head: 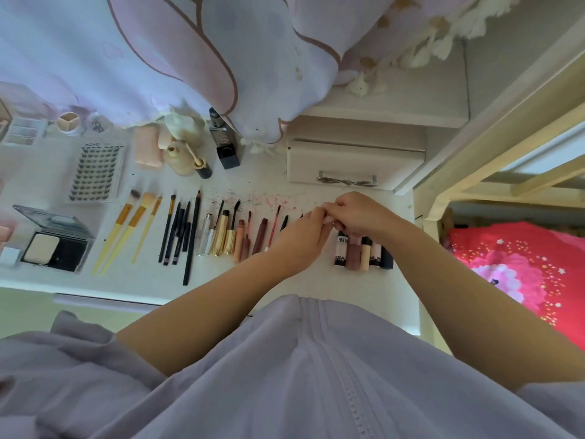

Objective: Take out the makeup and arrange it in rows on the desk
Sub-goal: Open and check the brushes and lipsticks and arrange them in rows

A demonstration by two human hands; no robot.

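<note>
Makeup lies in a row on the white desk (319, 280): yellow-handled brushes (126, 229), black pencils (177, 232), gold mascara tubes (223, 237), brown lip tubes with loose wands (253, 236), and a tight group of lip gloss tubes (364, 253) at the right end. My left hand (297, 239) and my right hand (357, 213) meet just above the row, between the wands and the gloss tubes. Both have curled fingers that pinch one small item, which the fingers hide. My right hand covers the tops of the gloss tubes.
Behind the row lie an open powder compact (53, 245), a lash tray (95, 172), a pink sponge (147, 150), a beige bottle (185, 158), a black bottle (223, 141) and a palette (25, 131). A white drawer box (354, 160) stands behind my hands. A curtain (190, 58) hangs over the back.
</note>
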